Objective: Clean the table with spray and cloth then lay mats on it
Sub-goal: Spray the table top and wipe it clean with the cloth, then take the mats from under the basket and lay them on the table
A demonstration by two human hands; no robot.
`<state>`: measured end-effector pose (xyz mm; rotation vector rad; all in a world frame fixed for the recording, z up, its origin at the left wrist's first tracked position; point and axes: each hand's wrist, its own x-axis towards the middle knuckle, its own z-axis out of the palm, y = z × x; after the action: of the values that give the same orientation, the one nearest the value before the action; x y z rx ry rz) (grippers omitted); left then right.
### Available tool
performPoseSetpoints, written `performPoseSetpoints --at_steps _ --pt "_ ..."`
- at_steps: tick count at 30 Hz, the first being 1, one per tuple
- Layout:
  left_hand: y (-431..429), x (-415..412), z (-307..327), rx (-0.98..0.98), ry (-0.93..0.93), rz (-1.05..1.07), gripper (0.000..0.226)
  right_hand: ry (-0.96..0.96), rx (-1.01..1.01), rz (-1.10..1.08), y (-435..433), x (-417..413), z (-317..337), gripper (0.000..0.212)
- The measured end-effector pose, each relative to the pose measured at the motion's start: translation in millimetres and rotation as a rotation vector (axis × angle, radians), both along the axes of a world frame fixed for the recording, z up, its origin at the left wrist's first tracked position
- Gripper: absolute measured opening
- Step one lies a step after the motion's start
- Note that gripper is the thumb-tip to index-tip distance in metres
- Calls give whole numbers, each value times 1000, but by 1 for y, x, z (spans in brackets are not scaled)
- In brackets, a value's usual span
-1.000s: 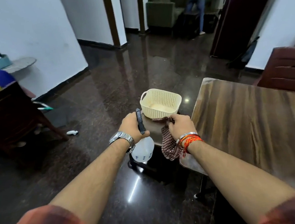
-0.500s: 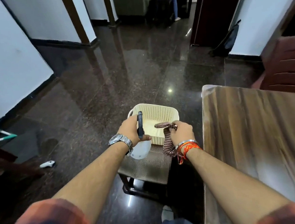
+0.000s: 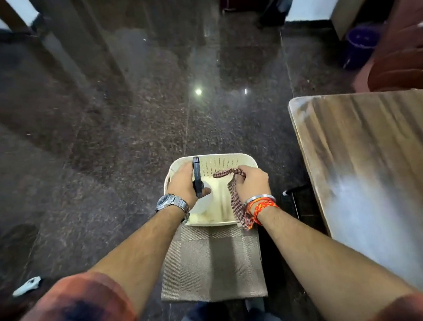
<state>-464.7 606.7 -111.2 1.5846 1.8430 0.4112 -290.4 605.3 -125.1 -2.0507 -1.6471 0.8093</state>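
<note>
My left hand (image 3: 183, 182) grips a white spray bottle (image 3: 203, 203) by its black trigger head, held over the left side of a cream plastic basket (image 3: 228, 159). My right hand (image 3: 254, 182) holds a red-and-white checked cloth (image 3: 235, 204) that hangs over the basket's right side. The basket sits at the far end of a low stool covered by brown woven mats (image 3: 212, 266). The wooden table (image 3: 373, 173) stands to the right, its top showing pale streaks.
Dark polished stone floor (image 3: 126, 116) surrounds the stool. A maroon chair (image 3: 407, 53) stands behind the table, with a purple bucket (image 3: 359, 44) beside it. A small white object (image 3: 28, 285) lies on the floor at the lower left.
My view has tilted down and moved closer. Both hands moved forward with the bottle and cloth and are now over the basket.
</note>
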Motion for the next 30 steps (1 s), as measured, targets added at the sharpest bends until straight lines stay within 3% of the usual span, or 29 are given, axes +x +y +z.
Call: performPoseSetpoints --at_steps 8,13,18,25,28,30 --pt "24 -17 -78 -94 23 -125 61 -81 -127 -24 30 -21 -55 34" --pt "28 -23 -99 -176 -45 -66 55 -112 -241 -18 21 -22 -74 32" --pt "20 -24 -88 -225 30 -63 98 -38 -194 -41 0 -42 -68 34" --pt "-52 -31 -77 -25 -20 126 64 26 86 -29 -57 -40 -61 16" --pt "-96 -31 -75 106 42 166 41 -17 82 -69 -99 -25 -71 22" --pt "-125 -32 -85 69 75 185 31 -43 -4 -80 -128 -16 -80 28"
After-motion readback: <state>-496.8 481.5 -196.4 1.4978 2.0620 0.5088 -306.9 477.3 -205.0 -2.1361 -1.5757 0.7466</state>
